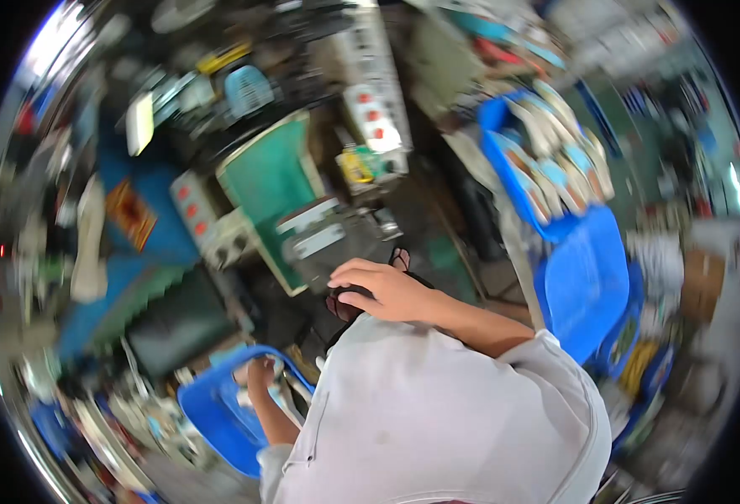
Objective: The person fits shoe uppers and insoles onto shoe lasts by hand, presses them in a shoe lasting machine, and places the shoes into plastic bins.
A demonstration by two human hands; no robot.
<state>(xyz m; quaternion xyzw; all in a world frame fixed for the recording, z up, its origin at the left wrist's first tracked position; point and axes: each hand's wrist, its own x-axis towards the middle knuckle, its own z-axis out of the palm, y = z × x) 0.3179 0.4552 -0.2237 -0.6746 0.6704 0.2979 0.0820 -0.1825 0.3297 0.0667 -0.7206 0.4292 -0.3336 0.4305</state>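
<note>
My right hand (376,290) is in front of my white shirt, with its fingers curved and its thumb apart from them. A dark patch shows between thumb and fingers, and no held object can be made out. Lower left, my left hand (258,370) is at the blue plastic basket (210,412), just inside its rim. Motion blurs its fingers, so their grip is unclear. Pale items lie in that basket beside the hand, too blurred to name.
At the right, a blue basket (492,139) of pale shoe-like pieces (555,164) sits by a blue chair-like surface (587,281). Ahead are a green panel (273,172) and a power strip (370,113) with red sockets. A sandalled foot (400,258) shows below.
</note>
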